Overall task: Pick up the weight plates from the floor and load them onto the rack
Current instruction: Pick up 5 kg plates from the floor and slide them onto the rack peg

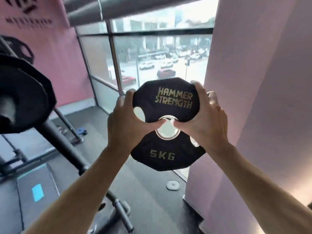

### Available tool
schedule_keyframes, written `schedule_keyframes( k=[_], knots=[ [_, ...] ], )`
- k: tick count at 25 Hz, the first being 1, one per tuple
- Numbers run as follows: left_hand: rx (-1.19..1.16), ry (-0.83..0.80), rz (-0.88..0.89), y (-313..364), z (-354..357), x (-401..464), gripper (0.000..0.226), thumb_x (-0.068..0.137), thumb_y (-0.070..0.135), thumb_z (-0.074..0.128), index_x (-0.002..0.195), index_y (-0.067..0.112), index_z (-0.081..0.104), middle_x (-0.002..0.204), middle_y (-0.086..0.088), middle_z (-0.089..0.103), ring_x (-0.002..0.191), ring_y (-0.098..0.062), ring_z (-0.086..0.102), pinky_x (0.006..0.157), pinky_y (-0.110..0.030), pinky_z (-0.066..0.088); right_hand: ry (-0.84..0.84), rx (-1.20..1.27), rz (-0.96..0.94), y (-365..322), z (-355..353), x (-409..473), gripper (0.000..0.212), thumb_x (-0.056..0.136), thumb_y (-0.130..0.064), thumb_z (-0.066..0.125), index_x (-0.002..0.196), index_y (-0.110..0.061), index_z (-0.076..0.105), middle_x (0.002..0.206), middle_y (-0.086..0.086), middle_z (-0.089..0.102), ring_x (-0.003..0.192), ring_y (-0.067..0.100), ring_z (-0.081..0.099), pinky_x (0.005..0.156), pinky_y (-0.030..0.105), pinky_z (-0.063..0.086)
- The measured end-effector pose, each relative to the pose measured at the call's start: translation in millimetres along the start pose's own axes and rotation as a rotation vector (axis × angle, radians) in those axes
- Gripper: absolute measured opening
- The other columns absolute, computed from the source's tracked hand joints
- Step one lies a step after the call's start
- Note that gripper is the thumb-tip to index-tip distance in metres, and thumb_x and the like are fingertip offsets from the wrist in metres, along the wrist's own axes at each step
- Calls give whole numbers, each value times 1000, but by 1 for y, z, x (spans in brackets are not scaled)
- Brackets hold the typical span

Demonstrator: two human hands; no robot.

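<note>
I hold a black 5 kg weight plate (167, 149) up in front of me, its face with gold lettering turned toward me. My left hand (126, 122) grips its left edge, thumb hooked into the steel centre hole. My right hand (204, 119) grips the right edge, its thumb in the same hole. To the left, a large black plate (25, 97) sits on a thick black rack peg (62, 142), with another plate (20, 48) behind it.
A pink pillar (253, 98) stands close on the right. A big window (160, 53) lies straight ahead. Black frame tubes (119, 210) cross the dark floor below, beside a grey mat (37, 188). A small white disc (173, 184) lies on the floor.
</note>
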State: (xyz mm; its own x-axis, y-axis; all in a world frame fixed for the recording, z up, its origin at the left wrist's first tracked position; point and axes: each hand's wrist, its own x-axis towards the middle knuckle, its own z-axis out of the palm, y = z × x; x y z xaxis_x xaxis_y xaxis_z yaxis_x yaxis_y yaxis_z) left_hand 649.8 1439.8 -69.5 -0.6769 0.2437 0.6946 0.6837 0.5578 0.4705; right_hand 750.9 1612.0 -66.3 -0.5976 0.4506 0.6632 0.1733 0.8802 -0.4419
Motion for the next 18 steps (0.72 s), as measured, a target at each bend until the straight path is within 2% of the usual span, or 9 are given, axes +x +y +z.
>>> schedule_keyframes(
  k=[3, 6, 9, 13, 18],
  knots=[
    [24, 155, 51, 23, -73, 30, 108, 48, 82, 74, 135, 24, 47, 117, 2, 63, 108, -21, 62, 89, -36, 47, 75, 48, -114, -57, -46, 30, 113, 56, -64, 81, 151, -43, 25, 109, -1, 46, 84, 13, 45, 75, 27, 37],
    [43, 282, 83, 39, -145, 46, 113, 46, 87, 70, 136, 22, 48, 120, 2, 63, 110, -21, 61, 94, -45, 51, 157, 107, -224, -115, -80, 46, 118, 55, -74, 77, 155, -39, 24, 103, 2, 48, 82, 13, 46, 74, 27, 38],
    [99, 393, 101, 41, -214, 50, 114, 46, 91, 67, 134, 20, 52, 118, 1, 63, 107, -19, 62, 93, -46, 51, 193, 217, -317, -170, -99, 51, 120, 54, -76, 77, 155, -35, 28, 104, 6, 52, 83, 15, 49, 75, 29, 43],
    [162, 492, 119, 37, -294, 31, 116, 47, 92, 65, 136, 19, 52, 120, 1, 65, 109, -16, 62, 93, -41, 52, 212, 329, -429, -237, -116, 37, 118, 54, -82, 69, 155, -34, 29, 107, 11, 56, 90, 23, 59, 78, 34, 50],
    [280, 578, 71, 13, -407, -18, 111, 50, 90, 68, 137, 23, 51, 117, 5, 64, 109, -14, 61, 92, -37, 50, 169, 458, -522, -342, -132, -10, 118, 55, -81, 71, 155, -37, 27, 108, 8, 53, 94, 15, 50, 83, 31, 46]
  ],
)
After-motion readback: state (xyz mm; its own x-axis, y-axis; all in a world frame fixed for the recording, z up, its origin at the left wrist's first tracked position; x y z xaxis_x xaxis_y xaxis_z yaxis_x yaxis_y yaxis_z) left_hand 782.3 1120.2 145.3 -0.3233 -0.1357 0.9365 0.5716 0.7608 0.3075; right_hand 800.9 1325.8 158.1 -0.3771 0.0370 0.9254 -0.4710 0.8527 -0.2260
